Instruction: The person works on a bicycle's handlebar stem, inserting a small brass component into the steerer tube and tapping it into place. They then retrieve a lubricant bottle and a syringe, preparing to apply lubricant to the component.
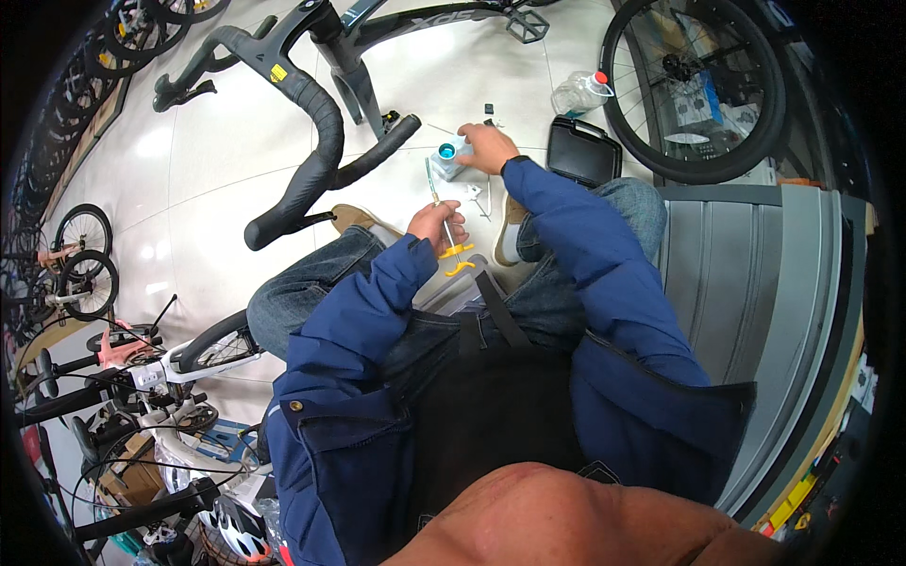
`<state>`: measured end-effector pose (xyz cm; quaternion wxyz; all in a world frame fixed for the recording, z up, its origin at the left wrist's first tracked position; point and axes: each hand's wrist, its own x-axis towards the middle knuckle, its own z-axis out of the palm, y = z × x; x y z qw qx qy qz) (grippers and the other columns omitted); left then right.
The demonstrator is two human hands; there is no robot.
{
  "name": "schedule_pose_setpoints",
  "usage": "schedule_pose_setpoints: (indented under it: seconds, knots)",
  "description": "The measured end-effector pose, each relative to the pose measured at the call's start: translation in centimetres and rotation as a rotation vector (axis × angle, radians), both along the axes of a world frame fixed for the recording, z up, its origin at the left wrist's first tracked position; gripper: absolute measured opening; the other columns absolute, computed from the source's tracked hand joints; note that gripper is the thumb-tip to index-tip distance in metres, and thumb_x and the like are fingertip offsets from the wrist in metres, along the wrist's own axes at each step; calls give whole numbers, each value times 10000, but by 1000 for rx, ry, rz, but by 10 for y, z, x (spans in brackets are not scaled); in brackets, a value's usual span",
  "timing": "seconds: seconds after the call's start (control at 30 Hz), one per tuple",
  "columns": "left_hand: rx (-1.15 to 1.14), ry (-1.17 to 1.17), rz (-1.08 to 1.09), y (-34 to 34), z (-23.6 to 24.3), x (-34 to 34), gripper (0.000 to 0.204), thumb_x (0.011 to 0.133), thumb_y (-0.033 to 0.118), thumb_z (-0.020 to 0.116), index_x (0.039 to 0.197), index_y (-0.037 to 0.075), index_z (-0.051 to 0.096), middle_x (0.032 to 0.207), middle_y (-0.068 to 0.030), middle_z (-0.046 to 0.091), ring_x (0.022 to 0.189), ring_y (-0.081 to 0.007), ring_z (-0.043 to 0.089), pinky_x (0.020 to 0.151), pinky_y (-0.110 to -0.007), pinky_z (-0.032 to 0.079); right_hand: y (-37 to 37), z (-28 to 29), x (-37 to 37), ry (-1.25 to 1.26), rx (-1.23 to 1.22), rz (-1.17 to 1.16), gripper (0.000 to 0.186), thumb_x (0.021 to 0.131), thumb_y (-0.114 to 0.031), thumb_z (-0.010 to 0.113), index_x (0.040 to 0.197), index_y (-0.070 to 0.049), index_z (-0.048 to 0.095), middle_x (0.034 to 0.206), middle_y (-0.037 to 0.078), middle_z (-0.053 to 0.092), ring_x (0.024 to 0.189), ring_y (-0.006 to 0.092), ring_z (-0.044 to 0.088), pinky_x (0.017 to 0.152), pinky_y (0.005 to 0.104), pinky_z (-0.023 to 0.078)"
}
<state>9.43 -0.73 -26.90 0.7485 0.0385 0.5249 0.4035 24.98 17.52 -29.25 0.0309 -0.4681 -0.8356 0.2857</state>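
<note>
My left hand is closed around a slim syringe with a yellow finger grip and yellow plunger end; its thin tube points up and away from me. My right hand grips the side of a pale bottle whose round mouth shows blue-green. The bottle is on the floor in front of me, and the tube's tip is near its left side. Small silvery parts lie between my two hands, too small to name.
A bicycle with black drop handlebars stands ahead on the left. To the right are a black case, a clear jug with a red cap, a wheel and a grey bench. More bikes crowd the left.
</note>
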Motion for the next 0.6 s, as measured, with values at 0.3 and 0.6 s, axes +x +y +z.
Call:
schedule_pose_setpoints:
  seconds: [0.3, 0.6]
  knots:
    - [-10, 32, -2, 0, -2, -6, 335, 987, 129, 533, 1285, -21, 569, 947, -118, 638, 780, -242, 653, 785, -445, 617, -18, -52, -28, 66, 86, -20, 543, 800, -273, 809, 1287, -100, 640, 1207, 173, 674, 1093, 382, 673, 930, 454, 564]
    - [-21, 20, -10, 1, 0, -2, 384, 1008, 153, 530, 1351, -20, 537, 959, -127, 650, 790, -259, 657, 801, -448, 613, -13, -51, -27, 65, 35, -63, 448, 815, -246, 781, 1221, -83, 685, 1166, 183, 697, 1068, 380, 686, 931, 437, 563]
